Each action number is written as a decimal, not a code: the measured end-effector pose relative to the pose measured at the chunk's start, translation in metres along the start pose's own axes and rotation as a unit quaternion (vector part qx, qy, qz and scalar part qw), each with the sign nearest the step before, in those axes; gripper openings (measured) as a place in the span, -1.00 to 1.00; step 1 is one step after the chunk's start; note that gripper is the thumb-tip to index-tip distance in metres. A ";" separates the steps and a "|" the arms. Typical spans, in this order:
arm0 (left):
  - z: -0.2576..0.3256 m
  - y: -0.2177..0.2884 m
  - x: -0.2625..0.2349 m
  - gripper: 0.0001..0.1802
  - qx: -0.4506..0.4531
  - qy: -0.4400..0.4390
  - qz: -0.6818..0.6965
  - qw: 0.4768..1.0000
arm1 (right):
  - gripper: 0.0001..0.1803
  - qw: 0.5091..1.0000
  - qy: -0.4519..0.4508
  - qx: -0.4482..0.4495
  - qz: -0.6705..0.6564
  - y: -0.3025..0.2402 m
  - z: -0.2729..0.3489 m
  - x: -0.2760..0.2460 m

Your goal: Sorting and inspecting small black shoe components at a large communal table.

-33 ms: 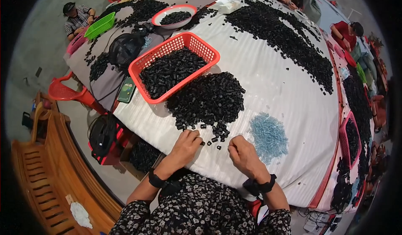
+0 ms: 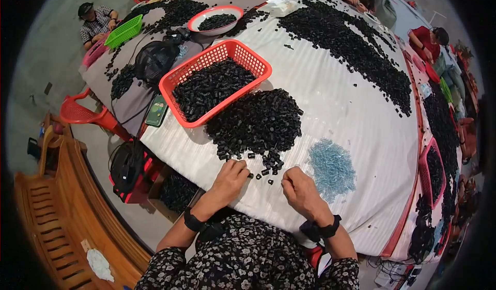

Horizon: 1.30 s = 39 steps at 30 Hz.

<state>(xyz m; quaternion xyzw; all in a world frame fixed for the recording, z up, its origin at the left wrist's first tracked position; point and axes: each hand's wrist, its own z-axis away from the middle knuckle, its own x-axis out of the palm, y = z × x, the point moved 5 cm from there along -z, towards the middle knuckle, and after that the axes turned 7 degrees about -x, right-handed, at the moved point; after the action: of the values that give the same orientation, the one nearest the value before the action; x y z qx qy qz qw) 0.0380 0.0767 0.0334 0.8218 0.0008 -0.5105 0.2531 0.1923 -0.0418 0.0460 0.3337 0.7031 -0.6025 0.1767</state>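
Observation:
My left hand (image 2: 231, 182) is closed at the front of the pile of small black plastic caps (image 2: 258, 120), its fingers curled down. Whatever those fingers hold, if anything, is hidden. Closed as well, my right hand (image 2: 304, 191) rests on the white cloth (image 2: 369, 181) with thumb against curled fingers; its grip is hidden too. Between the hands lie a few loose black caps (image 2: 266, 172). Just right of my right hand spreads a heap of small, clear bluish pieces (image 2: 331, 169). Behind the pile stands a red plastic basket (image 2: 216, 115) filled with more black parts.
A green-screened phone (image 2: 156, 111) lies left of the basket, near a black bag (image 2: 155, 58). Farther off are a red-rimmed bowl (image 2: 214, 32), a green basket (image 2: 124, 32) and a wide spread of black parts (image 2: 351, 47). Several people sit around; a wooden bench (image 2: 77, 212) stands left.

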 end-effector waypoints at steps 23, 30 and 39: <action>-0.011 0.016 0.004 -0.82 -0.239 -0.036 0.481 0.843 | -0.94 0.898 0.082 0.112 -0.418 -0.028 -0.031 0.010; -0.009 0.012 0.017 -0.84 -0.273 -0.027 0.641 0.717 | -0.91 0.907 0.081 0.107 -0.399 -0.022 -0.025 0.013; -0.007 0.013 0.017 -0.86 -0.287 -0.034 0.694 0.659 | -0.92 0.908 0.085 0.125 -0.391 -0.021 -0.019 0.009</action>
<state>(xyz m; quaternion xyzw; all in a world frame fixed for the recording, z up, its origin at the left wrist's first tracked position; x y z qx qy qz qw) 0.0555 0.0637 0.0270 0.4526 -0.4320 -0.1886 0.7570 0.1740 -0.0218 0.0597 0.1011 0.7088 -0.6755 -0.1762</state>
